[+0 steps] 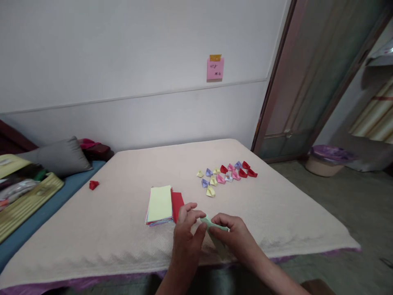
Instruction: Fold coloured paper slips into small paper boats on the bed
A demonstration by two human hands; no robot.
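Note:
A strip of light green folded paper [210, 223] is held up between my two hands over the near edge of the covered table. Thumb and fingers of my right hand [235, 233] pinch its right end. At the left end, my left hand [188, 234] has its thumb and index fingertip on the paper, with the other fingers raised. Part of the paper hangs below, between the hands. Beside my left hand lie a red sheet [177, 203] and a stack of coloured paper with a pale yellow sheet [160, 203] on top.
Several small folded paper pieces [220, 179] in red, pink, purple and yellow stand in rows beyond my hands. A red folded piece [93, 184] lies far left on the cream cover [123, 229]. A grey cushion [58, 156] is at left; a lined bin [327, 159] stands at right.

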